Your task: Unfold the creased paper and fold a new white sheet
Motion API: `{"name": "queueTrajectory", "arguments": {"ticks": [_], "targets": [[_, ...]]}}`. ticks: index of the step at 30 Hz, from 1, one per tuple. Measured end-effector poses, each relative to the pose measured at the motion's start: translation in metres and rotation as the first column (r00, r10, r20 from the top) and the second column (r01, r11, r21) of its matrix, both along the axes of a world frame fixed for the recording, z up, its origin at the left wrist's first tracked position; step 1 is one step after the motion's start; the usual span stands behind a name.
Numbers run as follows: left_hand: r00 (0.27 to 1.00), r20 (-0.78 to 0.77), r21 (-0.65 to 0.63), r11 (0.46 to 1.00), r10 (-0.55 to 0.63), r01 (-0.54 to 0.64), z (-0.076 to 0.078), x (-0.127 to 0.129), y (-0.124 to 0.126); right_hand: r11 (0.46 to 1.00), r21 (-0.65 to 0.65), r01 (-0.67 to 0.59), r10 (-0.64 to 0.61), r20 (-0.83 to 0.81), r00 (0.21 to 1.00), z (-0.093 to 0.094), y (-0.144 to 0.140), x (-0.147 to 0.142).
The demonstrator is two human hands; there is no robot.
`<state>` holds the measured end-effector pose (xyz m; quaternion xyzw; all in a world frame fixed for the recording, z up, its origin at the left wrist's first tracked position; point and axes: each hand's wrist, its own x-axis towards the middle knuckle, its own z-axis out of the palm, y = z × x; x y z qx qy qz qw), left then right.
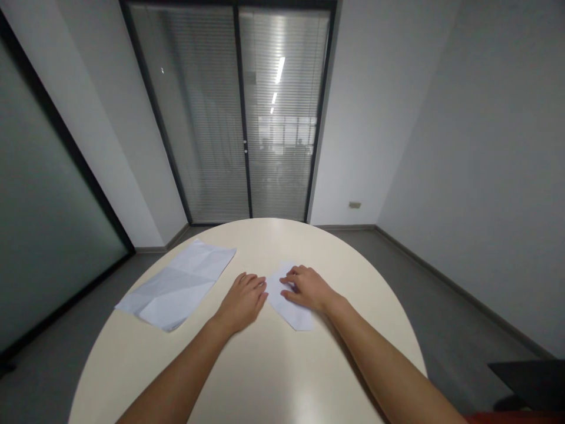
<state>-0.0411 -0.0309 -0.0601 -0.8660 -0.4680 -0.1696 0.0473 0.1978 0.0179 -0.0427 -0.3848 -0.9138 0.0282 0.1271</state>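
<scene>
A folded sheet of white paper (291,315) lies flat on the round table, partly covered by my right hand. My right hand (306,287) rests on its upper right part, fingers spread and pointing left, holding nothing. At the paper's left edge lies my left hand (244,300), its fingers stretched out flat with the tips touching or just beside the edge; I cannot tell which. To the left of my left hand lie larger creased sheets of white paper (180,282), loosely stacked.
The cream round table (273,377) has a curved edge on all visible sides. Beyond it stand a glass partition with blinds (282,171) and pale walls (362,118). A dark flat object (534,383) and something red are at the lower right.
</scene>
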Motion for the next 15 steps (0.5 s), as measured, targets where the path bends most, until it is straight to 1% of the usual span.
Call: {"name": "queueTrajectory", "arguments": {"ticks": [4,6,8,11,15], "targets": [[0.995,-0.015,0.002,0.996,0.094,-0.094,-0.004,0.001,0.003,0.997,-0.05,-0.054,0.05,-0.073,0.996,0.001,-0.002,0.001],[0.994,0.015,-0.015,0.994,0.112,-0.112,-0.003,0.001,0.004,0.992,-0.091,-0.092,0.079,-0.135,0.988,-0.002,-0.004,0.0],[0.993,0.038,-0.031,0.993,0.111,-0.11,-0.001,0.002,0.004,0.988,-0.127,-0.089,0.067,-0.172,0.983,-0.006,-0.006,-0.003],[0.995,0.058,-0.036,0.996,0.081,-0.079,0.003,0.005,0.002,0.99,-0.139,-0.016,-0.006,-0.157,0.988,-0.008,-0.009,-0.01],[0.995,0.094,-0.033,0.999,0.012,-0.009,0.002,0.009,-0.003,0.985,-0.101,0.142,-0.151,-0.096,0.984,-0.005,-0.013,-0.02]]}}
